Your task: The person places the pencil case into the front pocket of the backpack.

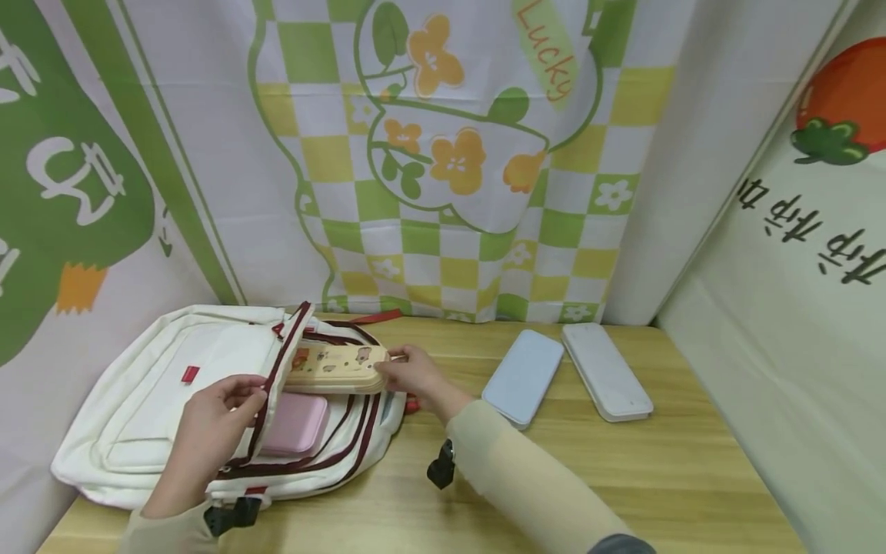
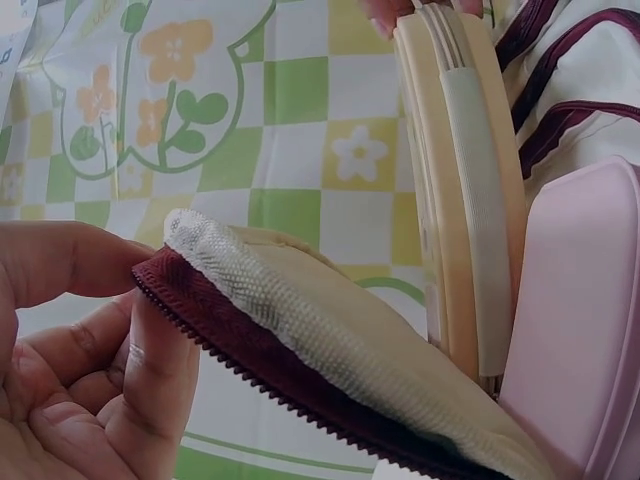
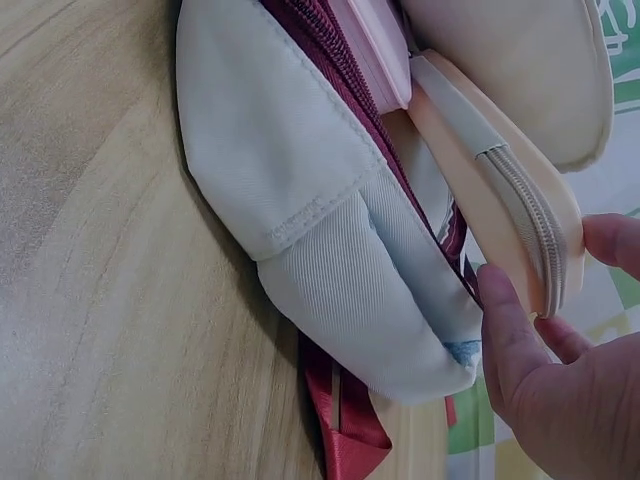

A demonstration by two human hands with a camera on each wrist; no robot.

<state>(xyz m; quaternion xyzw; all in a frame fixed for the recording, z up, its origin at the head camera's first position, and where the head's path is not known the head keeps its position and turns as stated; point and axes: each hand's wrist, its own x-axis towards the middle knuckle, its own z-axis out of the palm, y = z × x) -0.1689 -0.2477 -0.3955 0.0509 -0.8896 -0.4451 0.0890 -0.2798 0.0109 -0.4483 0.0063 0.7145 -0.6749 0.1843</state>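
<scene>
The counter [image 1: 388,500] runs back to a checked cloth [image 1: 443,269] and ends on the right along a white cloth wall [image 1: 775,369]. A white backpack [image 1: 152,408] lies over its left part, close to the left wall. Wood grain shows in a strip between the backpack and a pale blue case [image 1: 524,377], and in a wider stretch toward the front right; a white case [image 1: 607,371] sits just beyond the blue one, near the back

The cream case [image 1: 339,368] is at the backpack's open mouth, between the two hands. The right hand [image 1: 415,377] pinches its outer end, thumb on one face and fingers on the other. The left hand [image 1: 224,404] grips the burgundy-zipped edge of the flap [image 2: 370,340] between thumb and forefinger, holding it raised. A pink case [image 1: 298,423] is inside the opening, on the wearer's side of the cream one and partly behind the flap

The cream case's long axis runs left to right, printed face up in the head view, one end toward the right hand and the other in behind the flap
</scene>
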